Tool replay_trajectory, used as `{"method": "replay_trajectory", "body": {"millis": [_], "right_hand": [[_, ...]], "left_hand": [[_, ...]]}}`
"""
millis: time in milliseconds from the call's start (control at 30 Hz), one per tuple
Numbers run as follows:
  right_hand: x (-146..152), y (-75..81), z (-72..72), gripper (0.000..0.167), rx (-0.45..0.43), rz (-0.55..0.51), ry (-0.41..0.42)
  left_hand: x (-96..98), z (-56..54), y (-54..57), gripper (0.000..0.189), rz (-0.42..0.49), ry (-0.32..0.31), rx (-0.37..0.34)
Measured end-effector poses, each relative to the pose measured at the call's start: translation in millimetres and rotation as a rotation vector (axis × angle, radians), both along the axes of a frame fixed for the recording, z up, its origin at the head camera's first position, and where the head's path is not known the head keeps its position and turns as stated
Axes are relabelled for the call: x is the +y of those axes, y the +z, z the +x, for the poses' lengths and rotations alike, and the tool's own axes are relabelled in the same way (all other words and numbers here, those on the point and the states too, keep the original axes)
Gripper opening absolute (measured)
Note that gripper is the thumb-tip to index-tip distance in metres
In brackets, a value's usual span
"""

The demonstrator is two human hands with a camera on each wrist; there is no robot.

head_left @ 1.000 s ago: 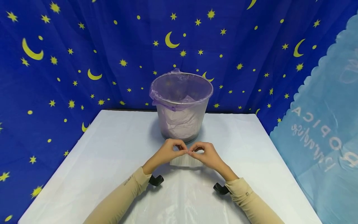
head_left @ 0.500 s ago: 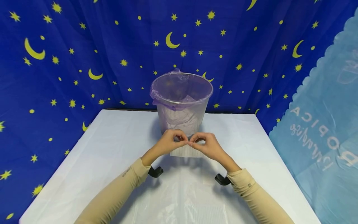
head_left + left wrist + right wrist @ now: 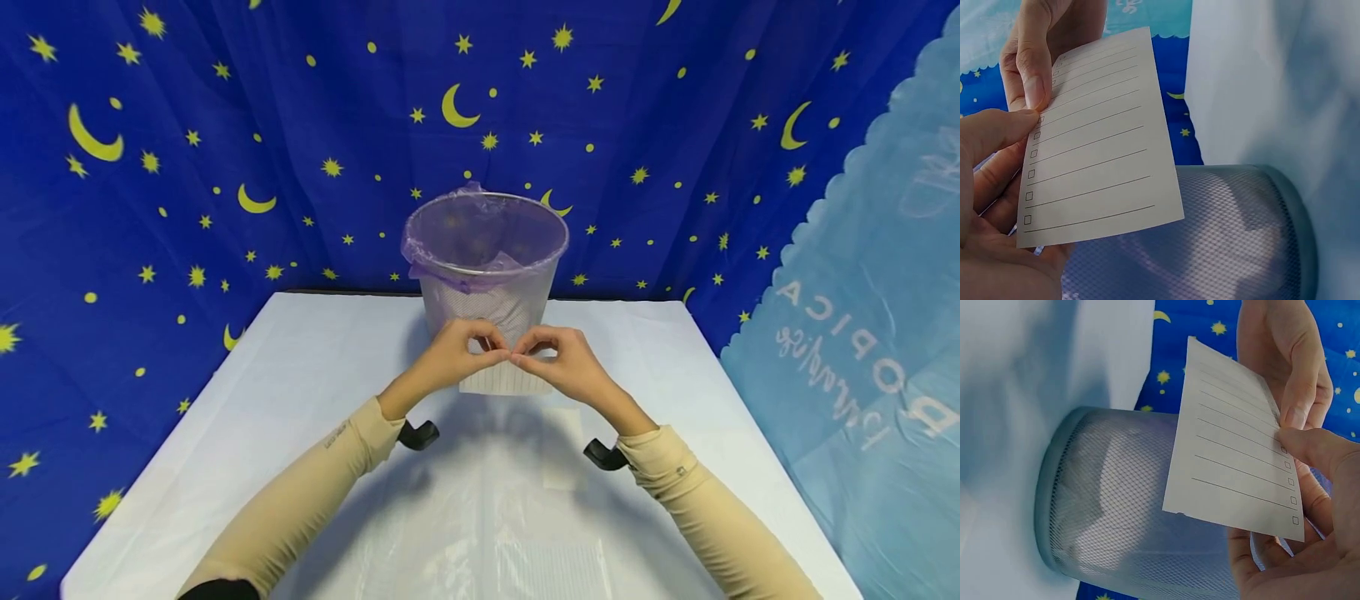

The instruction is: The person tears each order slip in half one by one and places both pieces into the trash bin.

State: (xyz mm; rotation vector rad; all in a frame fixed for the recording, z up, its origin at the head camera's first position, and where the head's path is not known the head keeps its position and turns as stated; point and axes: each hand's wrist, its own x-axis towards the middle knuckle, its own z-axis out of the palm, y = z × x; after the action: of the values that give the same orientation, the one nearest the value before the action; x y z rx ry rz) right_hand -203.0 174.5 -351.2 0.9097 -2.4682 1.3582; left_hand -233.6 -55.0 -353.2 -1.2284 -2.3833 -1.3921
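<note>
In the head view my left hand [image 3: 453, 357] and right hand [image 3: 570, 365] meet in front of the mesh wastebasket. Between thumb and fingers, both pinch the top edge of one sheet of checklist paper [image 3: 502, 382], thumbs nearly touching. The left wrist view shows the sheet [image 3: 1094, 150] whole, with ruled lines and a column of small boxes along the pinched edge. From the right wrist, the same paper [image 3: 1229, 450] hangs tilted and looks untorn. Behind it stands the silver wastebasket [image 3: 480, 304], lined with a purple plastic bag [image 3: 442, 267].
White sheeting covers the table [image 3: 337, 350]. A pale rectangular slip [image 3: 561, 450] lies near the middle, and a faintly lined sheet [image 3: 551, 571] sits at the front. Black wrist mounts [image 3: 417, 435] jut inward from the sleeves. A starry blue curtain [image 3: 360, 108] hangs behind.
Both hands have lifted and moved forward toward the wastebasket, carrying the checklist paper. The pale slip on the table has come into sight beneath them. The wastebasket stays put.
</note>
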Motion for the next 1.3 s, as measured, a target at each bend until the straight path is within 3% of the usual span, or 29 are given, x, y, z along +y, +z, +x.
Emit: {"method": "replay_trajectory", "body": {"millis": [333,667,867,1033,1300], "right_hand": [[7.9,20.0,-8.9,0.004,0.063,-0.014,0.022],[7.7,36.4,-9.7,0.004,0.090,0.003,0.031],[6.1,58.7,-10.4,0.005,0.131,0.005,0.030],[5.3,75.6,-12.6,0.004,0.141,0.008,0.020],[5.3,88.2,-12.9,0.007,0.152,0.013,0.024]], "left_hand": [[1.4,-0.6,29.5,0.005,0.005,0.000,0.049],[1.5,0.1,43.6,0.004,0.003,0.021,0.084],[0.4,1.4,67.9,0.004,-0.010,0.035,0.125],[1.1,0.0,85.7,0.005,0.000,0.038,0.117],[1.8,0.4,96.1,0.005,0.000,0.047,0.103]]}}
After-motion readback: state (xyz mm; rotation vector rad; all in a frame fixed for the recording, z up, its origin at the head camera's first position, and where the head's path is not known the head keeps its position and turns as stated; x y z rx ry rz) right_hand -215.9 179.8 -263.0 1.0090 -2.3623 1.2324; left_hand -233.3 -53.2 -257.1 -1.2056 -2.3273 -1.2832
